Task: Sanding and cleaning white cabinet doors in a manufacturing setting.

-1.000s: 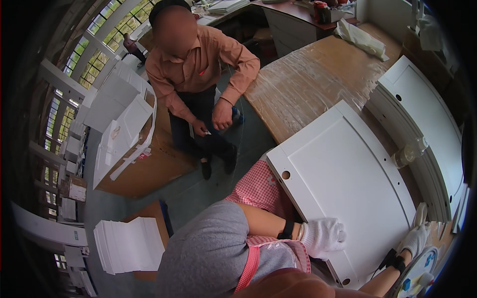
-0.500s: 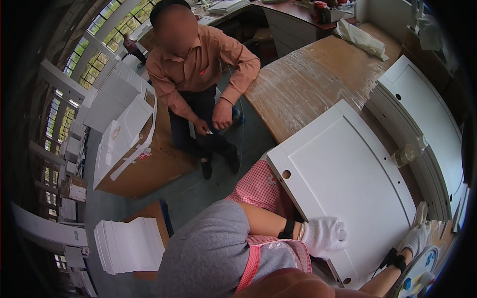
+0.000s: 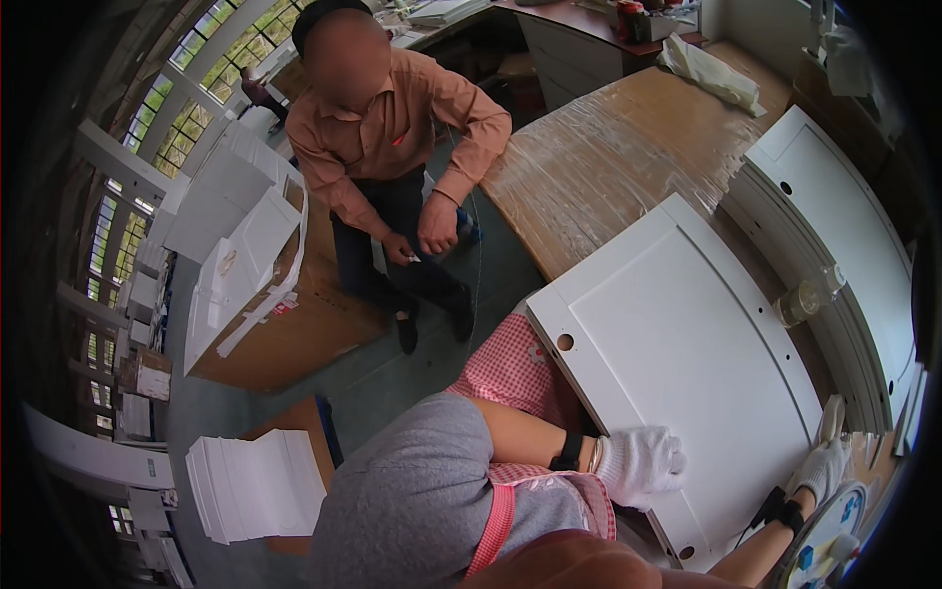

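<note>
The white panel [image 3: 702,353] lay over the near end of the brown surface [image 3: 599,167]; read the clock from its centre. At seven, your gloved left hand [image 3: 640,469] rested on it, curled into a fist, nothing visible inside. At four, your right hand [image 3: 822,471] was at its edge; whether it gripped could not be told.

The panel's left border seemed to overhang, so heavy pressure there might have tipped it. Sliding toward two risked knocking the clear jar [image 3: 803,304], close between panel and stacked panels [image 3: 839,245]. Open room lay toward twelve, below a pale bundle [image 3: 714,77]; a co-worker's sleeve [image 3: 479,123] bordered it at eleven.
</note>
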A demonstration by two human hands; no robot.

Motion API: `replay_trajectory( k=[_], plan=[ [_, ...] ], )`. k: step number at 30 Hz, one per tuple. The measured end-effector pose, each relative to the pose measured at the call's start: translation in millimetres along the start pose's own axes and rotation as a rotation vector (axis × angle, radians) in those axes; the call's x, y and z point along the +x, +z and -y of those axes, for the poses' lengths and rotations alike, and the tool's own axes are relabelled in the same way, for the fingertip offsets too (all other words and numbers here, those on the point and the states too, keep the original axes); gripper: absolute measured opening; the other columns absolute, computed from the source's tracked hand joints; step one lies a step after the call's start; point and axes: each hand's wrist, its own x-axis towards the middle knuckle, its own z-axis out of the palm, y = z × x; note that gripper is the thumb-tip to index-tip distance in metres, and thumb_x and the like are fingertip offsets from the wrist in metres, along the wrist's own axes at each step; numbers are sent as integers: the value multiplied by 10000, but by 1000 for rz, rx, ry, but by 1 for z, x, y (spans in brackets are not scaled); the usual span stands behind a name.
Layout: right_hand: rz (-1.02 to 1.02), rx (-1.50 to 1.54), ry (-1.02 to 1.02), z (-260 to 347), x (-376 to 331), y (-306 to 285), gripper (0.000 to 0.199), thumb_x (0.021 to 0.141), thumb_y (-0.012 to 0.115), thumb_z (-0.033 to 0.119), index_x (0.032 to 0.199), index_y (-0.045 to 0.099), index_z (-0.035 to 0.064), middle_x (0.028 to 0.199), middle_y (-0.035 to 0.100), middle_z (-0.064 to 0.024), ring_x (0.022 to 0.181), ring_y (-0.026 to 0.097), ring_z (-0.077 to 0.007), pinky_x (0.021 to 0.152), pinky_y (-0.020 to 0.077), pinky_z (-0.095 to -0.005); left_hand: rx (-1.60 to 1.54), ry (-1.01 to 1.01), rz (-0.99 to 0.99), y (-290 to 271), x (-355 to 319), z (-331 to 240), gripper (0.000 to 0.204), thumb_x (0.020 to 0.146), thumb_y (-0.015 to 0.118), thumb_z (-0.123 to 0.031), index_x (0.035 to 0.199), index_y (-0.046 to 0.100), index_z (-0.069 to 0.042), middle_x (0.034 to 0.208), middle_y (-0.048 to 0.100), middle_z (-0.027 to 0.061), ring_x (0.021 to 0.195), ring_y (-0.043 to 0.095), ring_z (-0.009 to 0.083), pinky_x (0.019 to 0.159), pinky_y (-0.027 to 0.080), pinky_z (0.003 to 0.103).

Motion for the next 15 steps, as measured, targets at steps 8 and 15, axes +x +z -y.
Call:
replay_trajectory(
  k=[8, 15],
  plan=[
    [31, -11, 33, 1, 1, -1, 274, 1031, 559, 174, 1165, 708, -13, 1196, 636, -238, 1083, 669, -420, 927, 536, -473, -26, -6, 48, 1, -1, 1, 553, 701, 829, -423, 1118, 701, -84, 1061, 681, 81, 1010, 645, 308, 857, 508, 437],
    [44, 15, 53, -5, 7, 11, 322, 1032, 565, 137, 1281, 700, -16, 1230, 643, -218, 1088, 675, -380, 967, 532, -454, -18, -13, 64, -1, 0, 0, 552, 702, 833, -421, 1116, 700, -81, 1050, 674, 80, 1006, 644, 309, 862, 505, 438]
  ],
)
